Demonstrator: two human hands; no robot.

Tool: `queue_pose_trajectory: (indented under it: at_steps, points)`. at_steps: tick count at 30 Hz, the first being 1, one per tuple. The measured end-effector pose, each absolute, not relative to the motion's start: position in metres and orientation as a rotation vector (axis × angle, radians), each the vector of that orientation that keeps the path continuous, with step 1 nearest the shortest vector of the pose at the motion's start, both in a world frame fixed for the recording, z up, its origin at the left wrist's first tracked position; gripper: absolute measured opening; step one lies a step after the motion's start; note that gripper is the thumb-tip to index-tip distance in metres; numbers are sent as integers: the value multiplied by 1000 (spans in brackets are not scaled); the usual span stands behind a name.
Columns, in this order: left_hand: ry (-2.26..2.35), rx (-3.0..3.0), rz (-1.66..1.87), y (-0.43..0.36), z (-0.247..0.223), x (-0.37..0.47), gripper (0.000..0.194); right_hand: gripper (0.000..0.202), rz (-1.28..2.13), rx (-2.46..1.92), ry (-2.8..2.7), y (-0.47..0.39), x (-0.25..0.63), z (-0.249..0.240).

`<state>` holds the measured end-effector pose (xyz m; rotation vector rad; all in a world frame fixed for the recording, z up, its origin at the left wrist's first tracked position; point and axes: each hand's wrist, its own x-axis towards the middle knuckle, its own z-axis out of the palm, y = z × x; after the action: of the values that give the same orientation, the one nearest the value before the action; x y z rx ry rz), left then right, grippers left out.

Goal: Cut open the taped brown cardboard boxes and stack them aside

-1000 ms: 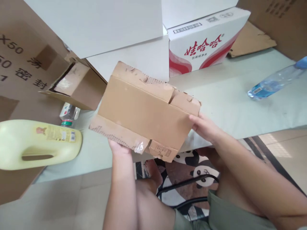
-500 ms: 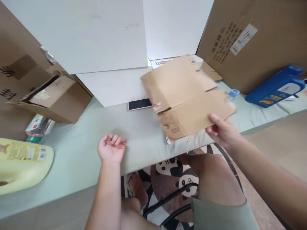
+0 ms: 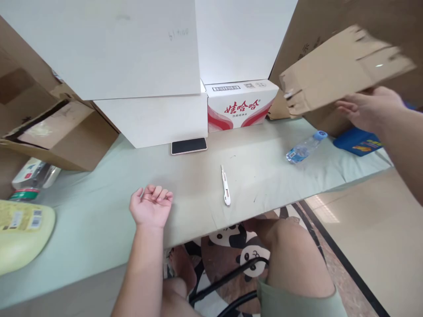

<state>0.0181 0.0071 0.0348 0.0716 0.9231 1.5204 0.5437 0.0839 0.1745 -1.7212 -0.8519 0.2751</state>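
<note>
My right hand (image 3: 373, 108) grips the near edge of a flattened brown cardboard piece (image 3: 337, 70), raised at the upper right in front of a large carton. Palm up on the pale green cloth, my left hand (image 3: 152, 204) lies with its fingers loosely curled and apart, holding nothing. A white utility knife (image 3: 225, 187) rests on the cloth between my hands. Behind it is a phone (image 3: 189, 146) with a dark screen, against the foot of a white box. A clear water bottle (image 3: 306, 147) with a blue cap lies below the cardboard.
White panels stand at the back beside a red and white box (image 3: 243, 105). An open brown box (image 3: 66, 136) and a yellow jug (image 3: 24, 233) are on the left. At the right are a blue bottle (image 3: 358, 141) and a large brown carton (image 3: 297, 35).
My right hand has carried the cardboard up and to the right, uncovering the knife, the water bottle and the red and white box. My left hand has barely moved.
</note>
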Motion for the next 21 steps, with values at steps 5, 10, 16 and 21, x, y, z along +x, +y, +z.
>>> queue_pose_trajectory:
  at_steps: [5, 10, 16, 21]
  points:
    - [887, 60, 1525, 9, 33, 18, 29, 27, 542, -1774, -616, 91, 499, 174]
    - [827, 35, 1537, 8, 33, 12, 28, 16, 650, -1855, -811, 76, 436, 162]
    - [718, -31, 1603, -12, 36, -6, 29, 12, 895, -1754, -1238, 81, 325, 154]
    - [604, -152, 1677, -26, 38, -34, 29, 16, 1004, -1628, -1819, 101, 189, 122]
